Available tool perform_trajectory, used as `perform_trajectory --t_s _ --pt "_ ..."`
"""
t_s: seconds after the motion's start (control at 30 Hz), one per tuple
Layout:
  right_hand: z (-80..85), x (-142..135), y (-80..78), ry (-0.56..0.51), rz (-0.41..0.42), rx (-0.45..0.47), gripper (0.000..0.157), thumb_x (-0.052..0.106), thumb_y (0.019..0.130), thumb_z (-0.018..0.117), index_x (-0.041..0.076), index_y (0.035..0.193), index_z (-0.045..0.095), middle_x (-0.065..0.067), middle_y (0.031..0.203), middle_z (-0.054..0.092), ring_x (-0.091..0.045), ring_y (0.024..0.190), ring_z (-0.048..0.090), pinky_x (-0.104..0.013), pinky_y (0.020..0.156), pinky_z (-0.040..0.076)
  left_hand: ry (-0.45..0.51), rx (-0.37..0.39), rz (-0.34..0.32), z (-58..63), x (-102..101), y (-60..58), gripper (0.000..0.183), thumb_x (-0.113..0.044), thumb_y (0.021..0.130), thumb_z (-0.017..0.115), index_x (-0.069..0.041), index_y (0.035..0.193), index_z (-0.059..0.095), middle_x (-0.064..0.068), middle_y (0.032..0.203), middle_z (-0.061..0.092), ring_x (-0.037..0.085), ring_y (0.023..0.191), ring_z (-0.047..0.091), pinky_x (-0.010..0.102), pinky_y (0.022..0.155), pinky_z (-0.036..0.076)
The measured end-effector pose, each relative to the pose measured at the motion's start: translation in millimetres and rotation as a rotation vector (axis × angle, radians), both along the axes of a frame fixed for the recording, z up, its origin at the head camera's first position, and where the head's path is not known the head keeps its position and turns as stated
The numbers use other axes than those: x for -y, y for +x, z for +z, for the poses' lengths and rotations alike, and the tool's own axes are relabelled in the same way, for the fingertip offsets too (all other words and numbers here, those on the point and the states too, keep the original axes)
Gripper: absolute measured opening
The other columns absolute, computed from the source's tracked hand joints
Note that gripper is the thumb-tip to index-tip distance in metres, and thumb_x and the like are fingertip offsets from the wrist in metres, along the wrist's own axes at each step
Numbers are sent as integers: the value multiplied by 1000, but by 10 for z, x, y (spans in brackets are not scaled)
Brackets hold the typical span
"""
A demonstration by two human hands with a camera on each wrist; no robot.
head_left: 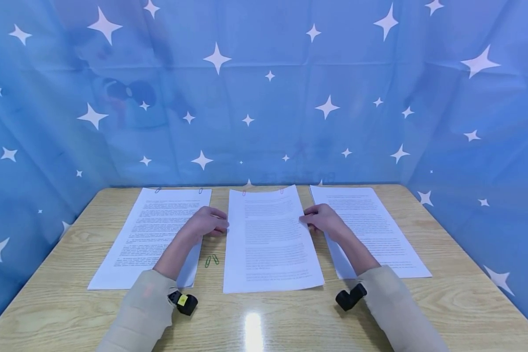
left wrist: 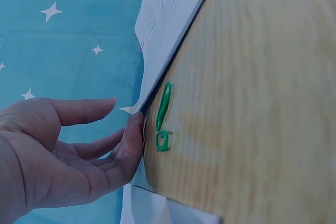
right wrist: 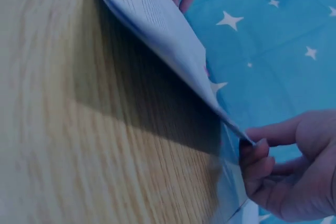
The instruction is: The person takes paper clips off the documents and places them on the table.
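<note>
A stack of printed paper with two pink paper clips along its top edge lies between two other stacks. My right hand pinches its right edge between thumb and fingers. In the right wrist view that side of the paper stack is raised off the table and bends. At the left edge my left hand touches the sheets with its fingertips. The left wrist view shows that thumb standing apart from the paper. Two green paper clips lie on the table below the left hand.
On the left lies a printed stack with two dark paper clips at its top. Another printed stack lies on the right, partly under my right forearm. The wooden table ends at a blue star-patterned curtain.
</note>
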State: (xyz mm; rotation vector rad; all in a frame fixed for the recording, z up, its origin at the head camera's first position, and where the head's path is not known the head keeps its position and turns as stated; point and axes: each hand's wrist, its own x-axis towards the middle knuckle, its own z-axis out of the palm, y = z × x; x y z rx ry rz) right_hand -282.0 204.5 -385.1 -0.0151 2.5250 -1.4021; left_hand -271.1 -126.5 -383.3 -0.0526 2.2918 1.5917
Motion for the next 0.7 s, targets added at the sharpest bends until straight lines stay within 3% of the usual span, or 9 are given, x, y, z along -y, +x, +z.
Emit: perform_trajectory --t_s 0.13,0.27,0.57,0.7 --pt "-25 -25 5 37 74 -5 23 12 103 57 -9 112 56 -2 63 47 -13 56 42 -28 57 35 -10 -6 -23 -9 -12 3 42 -6 99 61 13 136 51 26 127 58 34 110 64 39 91 55" --pt "-43 -56 18 16 97 -25 32 11 104 56 -7 130 52 -1 60 46 -13 53 41 -27 53 33 -10 -2 -29 -19 -16 8 42 -6 99 61 12 136 52 25 126 58 32 109 64 39 91 55" --pt "-49 -203 77 -106 134 -148 18 12 107 52 -4 114 49 1 57 34 -13 49 30 -27 50 28 5 -22 -64 -21 -9 49 41 -7 98 62 8 135 54 20 122 62 27 104 65 39 90 54" --pt "-54 -252 88 -168 145 -179 19 13 107 51 -4 116 50 0 59 34 -13 48 29 -26 49 28 31 -28 -76 -13 -8 58 41 -10 98 64 6 135 53 18 117 66 25 100 67 39 88 55"
